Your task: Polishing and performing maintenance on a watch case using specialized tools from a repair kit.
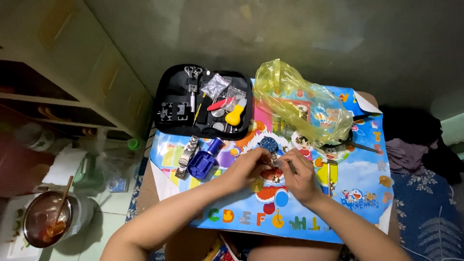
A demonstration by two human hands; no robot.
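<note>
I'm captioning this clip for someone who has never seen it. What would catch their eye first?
Most striking is the bright cartoon alphabet mat covering the small table, with the left hand and right hand meeting at its middle over a blue-dialled wristwatch. Behind them lies an open black zip case of small tools, and to its right a crumpled yellow plastic bag.
</note>
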